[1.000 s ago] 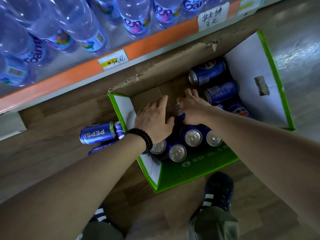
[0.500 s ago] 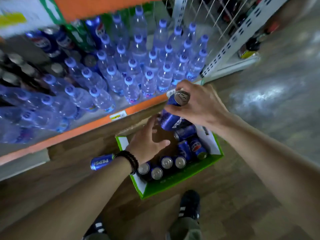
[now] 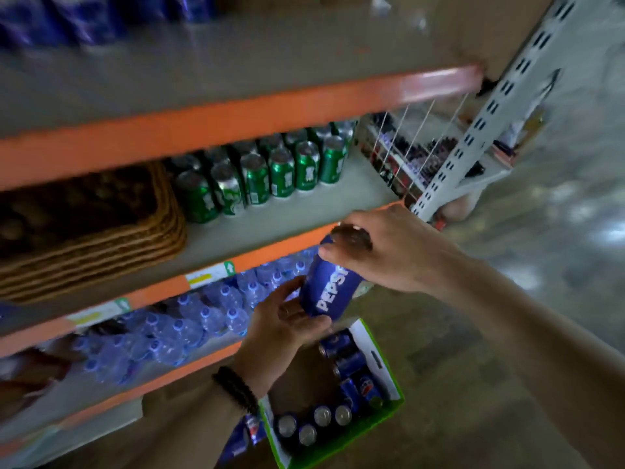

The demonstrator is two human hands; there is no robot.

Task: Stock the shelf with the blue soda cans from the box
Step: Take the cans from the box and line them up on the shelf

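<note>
A blue soda can [image 3: 329, 286] marked PEPSI sits just right of the frame's centre, tilted with its top leaning toward the upper right, held in the air in front of the shelf [image 3: 287, 214]. The right hand [image 3: 389, 252], coming in from the lower right, grips the can's top end, its fingers curled down over the rim and thumb along the side. The left hand [image 3: 287, 330], reaching up from the lower left with a dark beaded bracelet [image 3: 236, 389] at the wrist, cups the can's lower end, its fingers partly curled around the base and touching it. Below the hands, at the lower centre of the frame, stands the box [image 3: 338, 445] with green outer walls and a white inside, on the floor; it holds more blue cans [image 3: 321, 416], some upright with silver tops showing, others lying on their sides toward the box's far end. Another blue can [image 3: 240, 438] lies on the floor just left of the box. On the middle shelf, in the upper centre, stand rows of green cans [image 3: 280, 174], with bare shelf surface in front of them, and a woven basket [image 3: 101, 231] to their left. The shelf beneath, at left centre, is packed with clear water bottles with blue caps [image 3: 176, 323]. Orange strips [image 3: 203, 120] edge each shelf front, and a white slotted upright [image 3: 490, 113] runs along the upper right.
</note>
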